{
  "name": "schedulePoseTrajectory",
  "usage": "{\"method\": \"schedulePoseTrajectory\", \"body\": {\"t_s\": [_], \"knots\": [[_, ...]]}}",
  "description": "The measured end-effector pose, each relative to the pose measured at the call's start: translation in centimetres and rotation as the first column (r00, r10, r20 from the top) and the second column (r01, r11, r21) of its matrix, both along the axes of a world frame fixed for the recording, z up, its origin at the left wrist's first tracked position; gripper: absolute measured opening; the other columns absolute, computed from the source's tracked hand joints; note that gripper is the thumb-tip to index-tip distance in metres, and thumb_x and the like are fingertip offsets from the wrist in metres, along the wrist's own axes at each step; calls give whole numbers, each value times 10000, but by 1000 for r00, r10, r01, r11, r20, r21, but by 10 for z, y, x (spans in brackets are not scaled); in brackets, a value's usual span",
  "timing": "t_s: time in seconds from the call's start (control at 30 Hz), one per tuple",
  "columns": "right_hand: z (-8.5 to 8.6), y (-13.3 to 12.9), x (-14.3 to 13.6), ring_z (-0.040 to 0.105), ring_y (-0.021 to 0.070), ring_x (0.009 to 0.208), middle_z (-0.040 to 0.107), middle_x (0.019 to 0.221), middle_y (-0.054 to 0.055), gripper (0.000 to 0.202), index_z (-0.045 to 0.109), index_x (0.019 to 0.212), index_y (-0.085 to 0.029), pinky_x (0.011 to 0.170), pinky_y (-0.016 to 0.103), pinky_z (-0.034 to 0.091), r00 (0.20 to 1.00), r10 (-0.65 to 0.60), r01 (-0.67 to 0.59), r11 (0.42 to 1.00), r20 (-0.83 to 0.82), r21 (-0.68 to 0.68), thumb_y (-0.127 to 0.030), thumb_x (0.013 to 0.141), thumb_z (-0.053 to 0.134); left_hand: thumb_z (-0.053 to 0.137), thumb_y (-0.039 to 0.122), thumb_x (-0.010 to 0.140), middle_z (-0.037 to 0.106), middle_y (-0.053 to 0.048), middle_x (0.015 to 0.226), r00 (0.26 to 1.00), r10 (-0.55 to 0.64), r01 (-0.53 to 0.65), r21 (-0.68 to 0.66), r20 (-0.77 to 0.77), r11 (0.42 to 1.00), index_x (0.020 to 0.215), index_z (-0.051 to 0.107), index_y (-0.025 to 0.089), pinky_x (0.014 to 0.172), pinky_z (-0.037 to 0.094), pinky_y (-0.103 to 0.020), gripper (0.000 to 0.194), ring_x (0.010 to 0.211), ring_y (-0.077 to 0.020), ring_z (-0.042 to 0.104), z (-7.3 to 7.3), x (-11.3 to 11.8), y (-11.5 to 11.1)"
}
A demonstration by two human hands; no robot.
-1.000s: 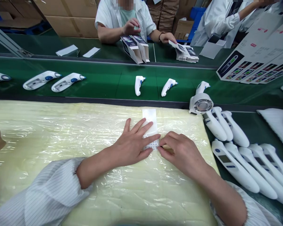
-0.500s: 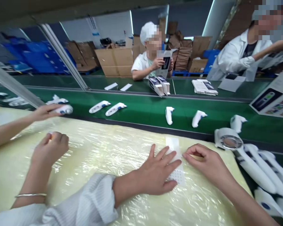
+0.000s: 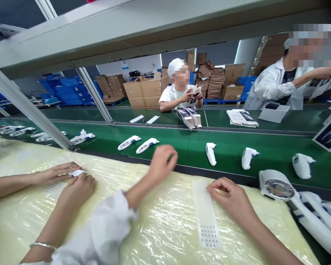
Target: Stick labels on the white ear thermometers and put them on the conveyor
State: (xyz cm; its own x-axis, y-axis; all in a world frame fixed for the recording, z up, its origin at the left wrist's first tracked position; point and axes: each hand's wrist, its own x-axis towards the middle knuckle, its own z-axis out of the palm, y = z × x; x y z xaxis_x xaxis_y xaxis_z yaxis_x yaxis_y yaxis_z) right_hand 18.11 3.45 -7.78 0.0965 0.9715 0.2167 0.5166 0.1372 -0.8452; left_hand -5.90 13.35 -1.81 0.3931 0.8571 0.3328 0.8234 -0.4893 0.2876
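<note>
My left hand (image 3: 163, 162) is raised over the near edge of the green conveyor belt, somewhat blurred. Its fingers are loosely bent, with a gap by the thumb, and I see nothing in it. Closest to it on the belt lies a white handheld device with a blue tip (image 3: 147, 146). My right hand (image 3: 230, 197) is closed in a pinch at the right edge of a pale sticker strip (image 3: 205, 209); what is between the fingertips is too small to make out. Rows of small round dots show on the strip's lower part, and it lies on yellowish plastic-covered padding.
At left, a co-worker's hands (image 3: 71, 184) handle a white piece. Several white devices lie along the belt (image 3: 182, 147). A magnifier lamp (image 3: 277, 186) stands at right beside more white devices. Across the belt, two people handle boxes. A metal post (image 3: 95, 95) and overhead shelf frame the view.
My left hand has lifted off the strip and moved left toward the belt. My right hand stays pinched by the strip. The co-worker's hands came together, and the view has tilted up.
</note>
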Motion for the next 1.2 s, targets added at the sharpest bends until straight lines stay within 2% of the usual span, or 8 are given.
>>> {"method": "schedulePoseTrajectory", "body": {"t_s": [0.13,0.3,0.4,0.5,0.63,0.73,0.9,1.2], "knots": [[5,-1,-1,667,221,708,697,759,27,227,672,677,-243,638,334,505,1000,19,-19,999,-3,-29,-418,822,673,602,307,960,575,-134,1319,974,227,-226,-52,13,973,1272,580,146,1024,453,-548,352,1213,-296,557,18,-25,96],[9,-2,0,671,203,744,696,782,19,181,671,712,-232,702,329,514,999,14,-16,998,-36,-54,-370,829,665,626,349,951,636,-89,1165,977,207,-194,-197,44,961,1168,616,143,882,546,-434,299,1011,-224,640,15,-32,124],[9,-4,1,666,197,752,689,788,17,153,673,717,-229,708,324,509,998,-6,2,998,-55,-67,-346,815,677,625,273,910,620,-74,1131,977,174,-143,-237,119,961,1155,603,139,939,501,-417,280,1036,-243,627,15,-22,104],[9,-6,1,655,192,750,682,787,16,149,674,715,-228,710,318,508,996,-29,24,997,-79,-67,-345,806,688,597,225,847,610,-40,1057,968,114,-36,-327,222,944,1213,542,156,872,515,-354,377,972,-239,644,11,-2,60],[12,-10,0,641,183,740,668,786,17,166,676,718,-227,689,302,504,993,-59,56,998,-104,-31,-366,806,695,591,258,831,613,19,814,934,33,176,-537,357,825,1170,489,197,589,528,-272,360,653,-159,623,-7,34,-10],[19,-13,-1,634,189,772,662,794,23,170,678,736,-229,695,299,499,991,-81,82,996,-105,14,-378,818,685,570,234,831,575,41,777,887,4,317,-614,462,723,1193,481,222,534,476,-231,373,594,-125,557,-17,54,-44],[31,-20,-3,647,197,828,676,842,23,117,685,777,-236,715,297,492,993,-88,90,995,-83,31,-341,826,675,574,247,842,533,40,781,798,8,483,-646,603,592,1118,526,220,554,405,-225,282,614,-118,491,-20,63,-61],[39,-24,-9,669,186,791,713,835,3,85,684,781,-246,655,279,474,995,-95,95,995,-42,-1,-314,824,659,609,282,844,553,23,851,790,30,479,-646,613,595,1092,542,222,616,388,-242,264,710,-137,486,-21,67,-69]]}}
